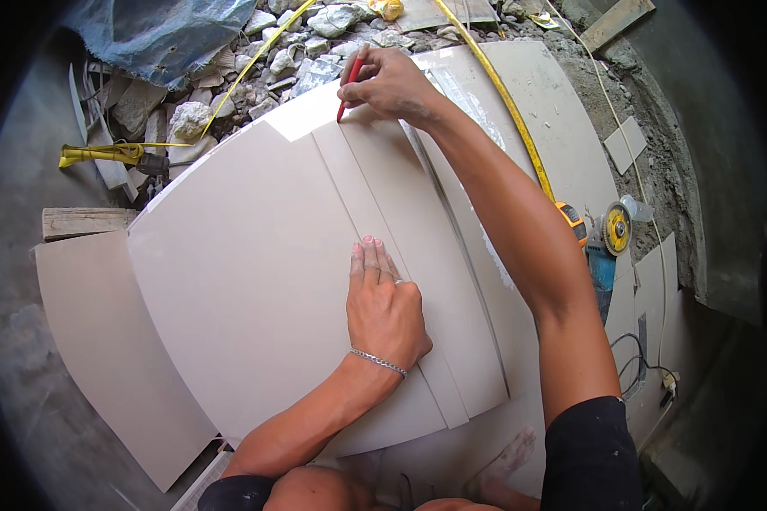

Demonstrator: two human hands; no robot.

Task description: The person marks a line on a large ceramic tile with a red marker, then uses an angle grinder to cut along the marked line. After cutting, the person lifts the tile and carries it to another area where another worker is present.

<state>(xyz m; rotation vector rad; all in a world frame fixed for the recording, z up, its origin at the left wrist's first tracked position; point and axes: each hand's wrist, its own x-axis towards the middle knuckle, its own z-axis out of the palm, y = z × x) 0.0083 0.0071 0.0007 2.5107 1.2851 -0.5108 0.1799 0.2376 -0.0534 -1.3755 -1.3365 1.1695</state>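
Observation:
A large pale tile [230,272] lies in front of me, with a long narrow strip [339,180] of like material running lengthwise on it. My left hand [383,315] lies on the strip around its middle, fingers stretched out and pressing down. Up by the far edge, my right hand [394,87] grips a red pencil [349,89] between thumb and fingers. The pencil's tip meets the tile surface close to the strip's far end. A yellow tape measure blade [511,106] stretches along the right side; its case [573,221] is partly behind my right forearm.
An angle grinder [603,268] with a yellow disc [617,228] rests at the right, its cord nearby. Rubble [302,51] and a blue sheet [162,34] lie beyond the far edge. Another tile piece [119,341] and a wood block [85,222] are at the left.

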